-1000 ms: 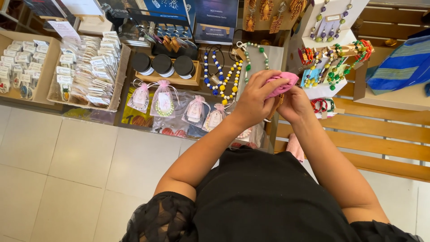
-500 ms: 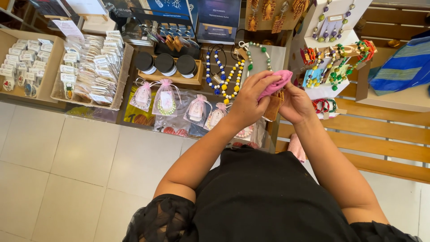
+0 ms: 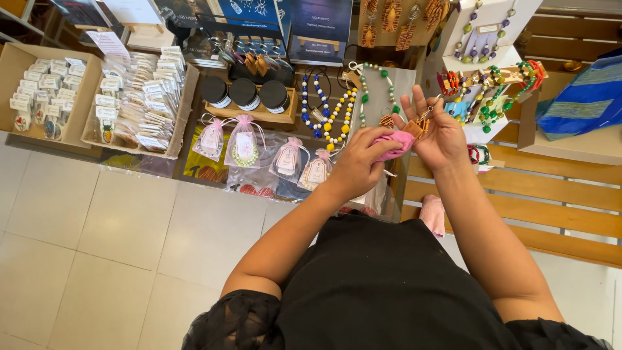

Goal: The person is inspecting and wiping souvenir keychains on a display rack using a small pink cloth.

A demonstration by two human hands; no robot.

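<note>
The left hand (image 3: 357, 163) is curled shut around a small pink cloth (image 3: 396, 144), pinching it between thumb and fingers. The right hand (image 3: 435, 133) is open, fingers spread and pointing to the far side, with the pink cloth pressed against its palm; a small brown wooden earring (image 3: 420, 123) rests by its fingers, and whether the hand grips it I cannot tell. Both hands meet above the near edge of the tabletop (image 3: 194, 170), right of its middle.

Just left of the left hand lie sheer pink gift pouches (image 3: 245, 144) in a row. Farther off stand three black-lidded jars (image 3: 245, 94) on a wooden tray, with a blue and yellow bead necklace (image 3: 329, 107) to their right. At far left a cardboard box (image 3: 16, 71) holds small packaged items. Right of the hands sits a white stand (image 3: 483, 39) hung with green and red bead bracelets (image 3: 502, 97), over a wooden slatted bench (image 3: 557, 194)
</note>
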